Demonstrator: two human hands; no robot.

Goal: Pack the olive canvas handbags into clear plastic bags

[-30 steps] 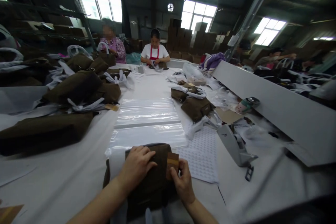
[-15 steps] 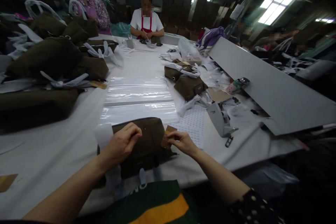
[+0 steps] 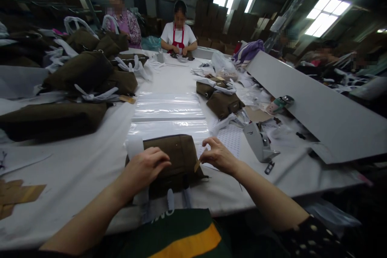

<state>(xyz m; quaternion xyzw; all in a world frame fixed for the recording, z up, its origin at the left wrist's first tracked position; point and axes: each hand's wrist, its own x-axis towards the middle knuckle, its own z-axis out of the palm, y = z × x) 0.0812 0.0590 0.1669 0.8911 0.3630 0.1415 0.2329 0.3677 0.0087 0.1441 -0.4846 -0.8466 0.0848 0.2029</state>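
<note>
A dark olive fabric bag (image 3: 175, 157) lies on the white-covered table right in front of me. Over its left part is my left hand (image 3: 151, 165), fingers bent and drawn together near the thumb; whether something thin is between them I cannot make out. Just off the bag's right end, my right hand (image 3: 220, 156) pinches a small tan card tag (image 3: 197, 165), seen nearly edge-on. White wrapping (image 3: 135, 149) covers the bag's left end, and a pale wrapped strap end (image 3: 171, 199) points towards me.
Clear plastic bags (image 3: 169, 113) lie flat beyond the bag. A tape dispenser (image 3: 256, 141) and sticker sheet (image 3: 229, 139) are to the right. Olive bags (image 3: 81, 70) pile up at left, near tan cards (image 3: 21, 195). A bottle (image 3: 278, 105) leans by a white board (image 3: 314, 109). Co-workers (image 3: 179, 34) stand opposite.
My right hand has risen slightly and turned the tan card from face-on to nearly edge-on. My left hand's fingers have loosened a little. The whole view has shifted, showing more of the left side.
</note>
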